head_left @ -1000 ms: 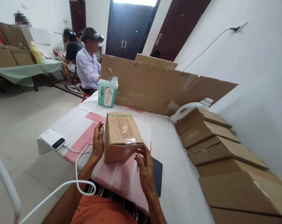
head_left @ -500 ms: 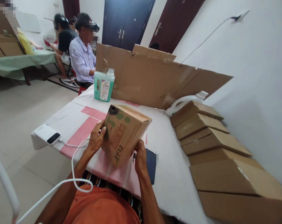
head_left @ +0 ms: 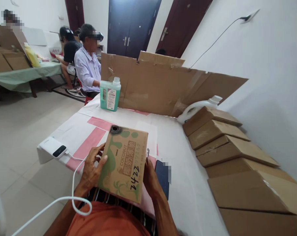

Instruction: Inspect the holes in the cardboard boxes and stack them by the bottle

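Observation:
A small cardboard box [head_left: 123,162] printed with green coconut artwork and a handwritten number lies tipped back toward me at the table's near edge. My left hand [head_left: 91,168] grips its left side, thumb on the printed face. My right hand [head_left: 150,178] holds the right side, its fingers mostly hidden behind the box; a small metal tip pokes up by the box's right edge. A dark phone [head_left: 162,177] lies flat just right of my right hand.
A white power bank [head_left: 52,150] with a cable sits at the table's left corner. A green liquid bottle [head_left: 110,94] and a white jug [head_left: 197,108] stand before a cardboard screen [head_left: 163,87]. Flattened cartons [head_left: 227,154] overlap along the right. Two seated people [head_left: 85,65] work behind.
The box has been tipped from resting on the table to leaning back toward me, its printed face now up. Both hands shifted along its sides with it.

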Motion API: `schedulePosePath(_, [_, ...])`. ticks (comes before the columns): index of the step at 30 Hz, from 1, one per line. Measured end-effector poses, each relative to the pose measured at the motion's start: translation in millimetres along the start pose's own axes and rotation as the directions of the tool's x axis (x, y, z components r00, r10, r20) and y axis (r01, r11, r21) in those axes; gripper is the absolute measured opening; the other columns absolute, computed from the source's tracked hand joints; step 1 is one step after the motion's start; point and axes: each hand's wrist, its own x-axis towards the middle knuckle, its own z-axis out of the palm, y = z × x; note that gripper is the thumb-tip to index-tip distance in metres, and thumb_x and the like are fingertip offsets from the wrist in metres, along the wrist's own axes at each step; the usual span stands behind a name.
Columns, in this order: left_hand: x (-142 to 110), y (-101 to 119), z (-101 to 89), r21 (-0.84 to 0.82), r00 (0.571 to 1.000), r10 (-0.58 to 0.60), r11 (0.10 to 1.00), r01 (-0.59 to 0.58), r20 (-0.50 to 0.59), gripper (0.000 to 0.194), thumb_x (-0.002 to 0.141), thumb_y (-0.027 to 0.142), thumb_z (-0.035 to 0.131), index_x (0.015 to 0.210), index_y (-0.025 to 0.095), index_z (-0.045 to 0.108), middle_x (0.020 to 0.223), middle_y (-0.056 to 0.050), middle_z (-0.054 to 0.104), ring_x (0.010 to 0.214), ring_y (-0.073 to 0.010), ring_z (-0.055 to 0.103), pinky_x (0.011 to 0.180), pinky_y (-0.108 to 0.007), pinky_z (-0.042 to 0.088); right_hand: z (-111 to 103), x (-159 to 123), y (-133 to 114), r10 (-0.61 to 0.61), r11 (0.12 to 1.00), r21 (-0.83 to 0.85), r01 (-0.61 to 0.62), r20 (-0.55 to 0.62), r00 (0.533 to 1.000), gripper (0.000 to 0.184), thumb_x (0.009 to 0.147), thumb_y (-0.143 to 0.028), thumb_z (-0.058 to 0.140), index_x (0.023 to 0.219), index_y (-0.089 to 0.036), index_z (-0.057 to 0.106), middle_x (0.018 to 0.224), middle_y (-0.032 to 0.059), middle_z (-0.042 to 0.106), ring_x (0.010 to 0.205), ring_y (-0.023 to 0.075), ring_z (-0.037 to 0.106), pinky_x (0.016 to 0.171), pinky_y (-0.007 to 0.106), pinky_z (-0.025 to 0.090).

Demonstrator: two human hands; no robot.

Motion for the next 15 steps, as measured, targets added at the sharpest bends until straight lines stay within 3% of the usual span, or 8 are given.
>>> schedulePosePath(3, [-10,1,-10.7,-0.093,0.997,-0.054,0.994,0.059,0.052,0.041,0.096,0.049,0.065,0.129,0.024,0.068,0.116,-0.008,0.07,0.101,-0.0222,0.068,0.085,-0.034,0.058,2,-21,8,0.157,0.972,0.158,-0.171,0.101,0.982,0.094,0.074,-0.095,0.062,0.133,-0.022,0.074,0.127,0.0141,0.078,0.136,0.0382,0.063,0.112,0.056,0.051])
schedulePosePath(5, [-13,0,-14.4,-0.138,0.996,-0.073,0.987,0.079,0.051,0.034,0.096,0.051,0.065,0.113,0.022,0.07,0.102,-0.006,0.071,0.094,-0.0211,0.068,0.082,-0.032,0.056,2,-39,14,0.25,0.939,0.205,-0.275,0.136,0.959,0.098,0.068,-0.094,0.069,0.131,-0.019,0.075,0.123,0.0168,0.079,0.132,0.0403,0.066,0.11,0.056,0.053])
schedulePosePath(8, [-14,-4,-13.6,-0.093,0.997,-0.047,0.994,0.052,0.057,0.035,0.095,0.052,0.065,0.079,0.021,0.064,0.077,0.0,0.061,0.076,-0.0166,0.06,0.073,-0.028,0.05,3,-67,19,0.281,0.925,0.233,-0.299,0.109,0.954,0.094,0.071,-0.089,0.072,0.134,-0.019,0.073,0.121,0.0172,0.08,0.128,0.0403,0.068,0.109,0.057,0.053])
schedulePosePath(10, [-15,-8,-8.4,-0.071,0.998,-0.034,0.997,0.038,0.055,0.041,0.094,0.052,0.066,0.069,0.021,0.055,0.071,0.002,0.055,0.071,-0.0152,0.056,0.072,-0.028,0.048,5,-81,17,0.249,0.946,0.194,-0.259,0.073,0.966,0.09,0.075,-0.084,0.073,0.138,-0.021,0.07,0.121,0.0163,0.08,0.126,0.0401,0.069,0.109,0.058,0.053])
schedulePosePath(13, [-18,-14,3.0,-0.138,0.996,-0.084,0.987,0.085,0.013,0.033,0.087,0.052,0.074,0.095,0.022,0.063,0.092,-0.002,0.065,0.088,-0.019,0.064,0.082,-0.031,0.053,5,-94,9,0.188,0.982,0.032,-0.188,-0.004,0.982,0.08,0.082,-0.079,0.07,0.139,-0.023,0.07,0.123,0.0152,0.079,0.129,0.0406,0.067,0.108,0.059,0.053])
schedulePosePath(15, [-18,-19,9.5,-0.168,0.992,-0.118,0.978,0.124,0.043,0.057,0.084,0.052,0.076,0.13,0.023,0.059,0.129,-0.011,0.067,0.119,-0.0266,0.065,0.099,-0.039,0.054,-2,-99,5,0.144,0.982,-0.113,-0.15,-0.059,0.988,0.072,0.087,-0.077,0.065,0.137,-0.026,0.072,0.131,0.014,0.076,0.137,0.0397,0.061,0.113,0.059,0.049])
